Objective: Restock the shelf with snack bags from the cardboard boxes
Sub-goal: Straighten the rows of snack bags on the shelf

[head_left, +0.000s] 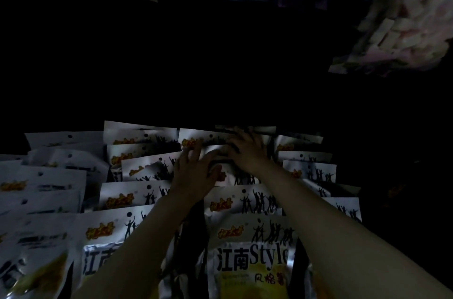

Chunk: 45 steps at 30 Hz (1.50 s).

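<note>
Setting: a dim shelf [245, 102], its far part lost in darkness, packed with rows of silver snack bags [137, 197] standing one behind another.
Left hand: the left hand [193, 171] lay flat, fingers spread and straight, pressing on the top edges of bags in the middle row.
Right hand: the right hand [247, 149] reached a little farther in, fingers curved over the top of a far bag [208, 139]; whether it truly gripped that bag, I could not tell.
Key relation: the bag lay just beyond both hands, its long axis running left to right; the right hand was nearer it.
Judgement: they seemed to be seating the bag into the far row.
Boxes: none showed.
</note>
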Tool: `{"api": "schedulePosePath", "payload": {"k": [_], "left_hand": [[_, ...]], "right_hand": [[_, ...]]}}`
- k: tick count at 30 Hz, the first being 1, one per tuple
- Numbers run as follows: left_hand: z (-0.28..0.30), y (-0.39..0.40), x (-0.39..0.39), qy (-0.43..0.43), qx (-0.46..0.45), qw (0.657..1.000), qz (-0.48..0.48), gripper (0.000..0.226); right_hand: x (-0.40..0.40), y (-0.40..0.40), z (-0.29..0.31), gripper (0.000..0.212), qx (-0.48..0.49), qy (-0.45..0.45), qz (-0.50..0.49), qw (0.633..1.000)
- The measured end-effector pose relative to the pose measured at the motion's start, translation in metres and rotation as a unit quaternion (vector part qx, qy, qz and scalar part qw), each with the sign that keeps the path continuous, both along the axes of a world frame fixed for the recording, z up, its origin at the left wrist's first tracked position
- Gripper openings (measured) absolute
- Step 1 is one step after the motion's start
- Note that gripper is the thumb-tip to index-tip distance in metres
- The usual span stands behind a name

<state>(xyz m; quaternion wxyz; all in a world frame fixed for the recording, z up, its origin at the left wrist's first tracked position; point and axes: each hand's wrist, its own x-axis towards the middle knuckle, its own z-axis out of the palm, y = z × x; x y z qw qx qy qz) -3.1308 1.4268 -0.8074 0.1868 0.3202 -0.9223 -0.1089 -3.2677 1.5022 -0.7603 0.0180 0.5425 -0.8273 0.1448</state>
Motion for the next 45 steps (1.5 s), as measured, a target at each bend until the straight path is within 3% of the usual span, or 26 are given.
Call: {"api": "schedulePosePath", "payload": {"k": [5, 10, 15, 20, 23, 25, 29, 32, 34, 37, 40, 42, 45], "left_hand": [[0.019, 0.004, -0.006, 0.012, -0.043, 0.999, 0.013, 0.099], [0.019, 0.007, -0.006, 0.085, -0.020, 0.995, -0.045, 0.090], [0.016, 0.014, 0.011, 0.084, -0.024, 0.993, -0.075, 0.082], [0.017, 0.005, 0.023, 0.100, -0.014, 0.990, -0.101, 0.073], [0.020, 0.000, 0.031, 0.122, -0.072, 0.985, -0.096, 0.058], [0.020, -0.012, 0.041, 0.119, -0.095, 0.987, -0.043, 0.054], [0.017, -0.030, 0.069, 0.084, -0.080, 0.992, 0.053, 0.078], [0.022, -0.030, 0.088, 0.072, -0.071, 0.993, 0.069, 0.093], [0.027, -0.025, 0.099, 0.045, -0.076, 0.995, 0.055, 0.093], [0.029, -0.024, 0.112, 0.012, -0.076, 0.995, 0.059, 0.074], [0.043, -0.023, 0.130, 0.109, -0.075, 0.989, 0.071, 0.057], [0.055, -0.018, 0.149, 0.185, -0.075, 0.977, 0.077, 0.066], [0.071, -0.002, 0.186, 0.232, -0.067, 0.970, 0.031, 0.082]], "right_hand": [[-0.007, 0.008, 0.001, 0.042, -0.034, 0.049, 0.034, 0.998], [-0.004, 0.012, 0.000, 0.069, -0.055, 0.087, 0.105, 0.989], [0.008, -0.002, 0.014, 0.040, -0.021, 0.041, 0.089, 0.995], [0.021, -0.006, 0.021, 0.039, 0.009, -0.064, 0.073, 0.995], [0.025, -0.007, 0.019, 0.036, 0.011, -0.056, 0.050, 0.997], [0.031, -0.005, 0.026, 0.033, -0.021, -0.054, 0.049, 0.997], [0.045, 0.000, 0.057, 0.032, -0.083, 0.047, 0.061, 0.994], [0.061, 0.005, 0.088, 0.036, -0.134, 0.138, 0.054, 0.980], [0.075, 0.011, 0.109, 0.037, -0.181, 0.172, 0.042, 0.967], [0.096, 0.026, 0.136, 0.034, -0.231, 0.176, 0.047, 0.956], [0.117, 0.045, 0.151, 0.030, -0.277, 0.142, 0.066, 0.948], [0.131, 0.058, 0.156, 0.029, -0.280, 0.103, 0.085, 0.951], [0.152, 0.076, 0.156, 0.028, -0.231, 0.022, 0.142, 0.962]]}}
